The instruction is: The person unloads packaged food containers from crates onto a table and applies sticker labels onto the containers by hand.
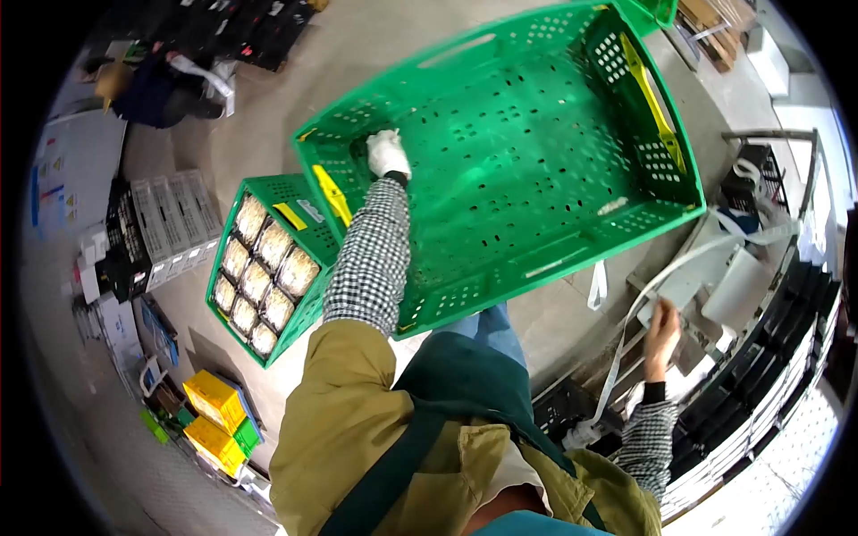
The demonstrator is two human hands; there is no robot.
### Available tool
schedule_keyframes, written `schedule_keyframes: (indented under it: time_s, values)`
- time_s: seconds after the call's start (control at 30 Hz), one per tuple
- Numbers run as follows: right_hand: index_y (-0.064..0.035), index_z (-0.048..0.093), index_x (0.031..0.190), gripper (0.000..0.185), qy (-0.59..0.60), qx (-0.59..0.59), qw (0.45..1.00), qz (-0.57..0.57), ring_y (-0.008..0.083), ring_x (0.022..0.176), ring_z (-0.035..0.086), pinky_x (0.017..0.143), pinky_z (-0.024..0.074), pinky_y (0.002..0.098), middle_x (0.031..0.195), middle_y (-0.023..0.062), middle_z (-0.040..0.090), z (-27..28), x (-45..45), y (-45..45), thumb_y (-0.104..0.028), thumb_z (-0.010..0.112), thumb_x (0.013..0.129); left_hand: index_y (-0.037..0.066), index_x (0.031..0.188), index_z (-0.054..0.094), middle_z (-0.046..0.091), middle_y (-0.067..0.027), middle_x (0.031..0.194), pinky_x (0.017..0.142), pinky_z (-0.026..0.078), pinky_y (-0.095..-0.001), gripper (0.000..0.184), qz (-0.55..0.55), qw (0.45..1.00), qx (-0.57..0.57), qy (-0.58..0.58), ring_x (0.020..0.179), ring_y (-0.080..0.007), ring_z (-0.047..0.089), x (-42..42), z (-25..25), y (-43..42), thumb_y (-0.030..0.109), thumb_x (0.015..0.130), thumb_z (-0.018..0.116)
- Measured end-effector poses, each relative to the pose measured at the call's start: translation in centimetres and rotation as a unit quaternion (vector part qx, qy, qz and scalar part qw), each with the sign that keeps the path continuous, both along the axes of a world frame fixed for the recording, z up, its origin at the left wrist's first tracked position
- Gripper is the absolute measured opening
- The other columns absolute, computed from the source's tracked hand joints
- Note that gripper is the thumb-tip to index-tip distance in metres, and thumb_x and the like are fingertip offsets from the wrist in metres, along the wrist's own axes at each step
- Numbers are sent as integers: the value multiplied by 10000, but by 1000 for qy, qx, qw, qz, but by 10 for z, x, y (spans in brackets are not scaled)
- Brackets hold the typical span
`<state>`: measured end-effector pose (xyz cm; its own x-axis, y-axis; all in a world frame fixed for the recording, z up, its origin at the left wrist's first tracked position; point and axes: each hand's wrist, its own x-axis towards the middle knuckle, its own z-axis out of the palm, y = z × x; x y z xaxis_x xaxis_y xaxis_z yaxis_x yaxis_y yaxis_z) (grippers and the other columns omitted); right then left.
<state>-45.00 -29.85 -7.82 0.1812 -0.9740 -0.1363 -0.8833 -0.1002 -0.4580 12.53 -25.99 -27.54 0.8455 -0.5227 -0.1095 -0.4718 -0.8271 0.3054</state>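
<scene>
A large green plastic crate (527, 152) with perforated walls and yellow handle clips fills the upper middle of the head view. My left hand (389, 154), in a white glove, is inside it near the left end. Its fingers look curled next to a dark patch, and what they hold, if anything, is hidden. At the right, my bare right hand (661, 339) is held out over a machine (706, 286), near a loose pale strip (615, 357). The right fingers are loosely bent, with nothing visible in them.
A second green crate (308, 234) on the left holds several clear packs of pale food (255, 279). Yellow crates (214, 420) stand at lower left, and stacked grey crates (174, 214) beyond. Black trays (760, 348) line the right side. Another person (165, 89) is at upper left.
</scene>
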Motion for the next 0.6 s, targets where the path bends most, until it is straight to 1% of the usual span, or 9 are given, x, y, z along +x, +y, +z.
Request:
schedule_keyframes:
  time_s: [0.03, 0.1, 0.13, 0.2, 0.23, 0.27, 0.33, 0.47, 0.6]
  values:
    - [-13, 580, 1022, 150, -13, 8, 999, -31, 202, 711, 600, 665, 483, 296, 844, 138, 629, -16, -15, 28, -87, 551, 896, 67, 854, 654, 605, -135, 936, 803, 450, -428, 211, -79, 996, 16, -43, 921, -326, 553, 10, -14, -3, 256, 845, 562]
    - [-21, 584, 1023, 148, -16, 70, 993, -93, 169, 704, 592, 666, 487, 285, 821, 112, 633, -14, -10, 65, -99, 547, 904, 67, 851, 645, 605, -153, 911, 800, 452, -422, 225, -49, 996, 63, -27, 888, -326, 568, 8, -9, -13, 238, 878, 502]
    - [-27, 584, 1020, 141, -41, 120, 980, -156, 171, 670, 575, 642, 482, 285, 805, 108, 620, -23, -12, 83, -98, 540, 907, 87, 878, 636, 595, -151, 887, 761, 462, -415, 193, -31, 997, -44, -51, 849, -322, 573, 2, -25, -18, 194, 885, 475]
    - [-25, 583, 1012, 143, -46, 71, 988, -128, 166, 699, 568, 649, 470, 289, 793, 106, 608, -30, 2, 105, -93, 547, 891, 109, 889, 626, 588, -126, 876, 710, 470, -407, 163, -277, 939, 61, -196, 818, -303, 574, -32, -50, -54, 153, 870, 470]
    - [-18, 581, 1011, 150, -66, 96, 982, -148, 170, 727, 574, 669, 471, 295, 794, 104, 609, -40, 5, 116, -93, 551, 884, 120, 869, 625, 594, -103, 863, 678, 470, -392, 163, -326, 919, -193, -112, 783, -281, 573, -84, -31, -76, 125, 850, 463]
    - [-15, 592, 995, 135, -93, 145, 968, -180, 155, 680, 596, 626, 482, 271, 792, 120, 632, -32, 23, 116, -81, 555, 883, 122, 887, 630, 604, -98, 866, 657, 474, -382, 161, -434, 888, -130, -82, 781, -269, 583, -132, -8, -102, 136, 842, 476]
    - [-3, 588, 992, 141, -139, 198, 948, -207, 135, 640, 585, 591, 477, 260, 760, 113, 630, -46, 27, 134, -87, 560, 882, 133, 1045, 615, 611, -124, 955, 746, 485, -388, 221, -479, 841, -9, 250, 870, -298, 593, -223, 21, -134, 156, 846, 522]
    - [10, 573, 1018, 170, -145, 198, 948, -203, 101, 610, 542, 577, 456, 229, 733, 49, 596, -40, 13, 143, -105, 543, 897, 230, 1322, 426, 585, -150, 1017, 744, 492, -389, 465, -673, 717, 14, 178, 890, -303, 598, -321, 30, -178, 175, 869, 512]
    - [-12, 581, 987, 142, -157, 212, 910, -321, 85, 603, 529, 558, 449, 221, 746, 38, 604, -32, -17, 161, -118, 521, 913, 233, 1277, 480, 578, -119, 991, 659, 500, -395, 379, -712, 687, 1, 143, 835, -290, 604, -331, 7, -191, 233, 901, 433]
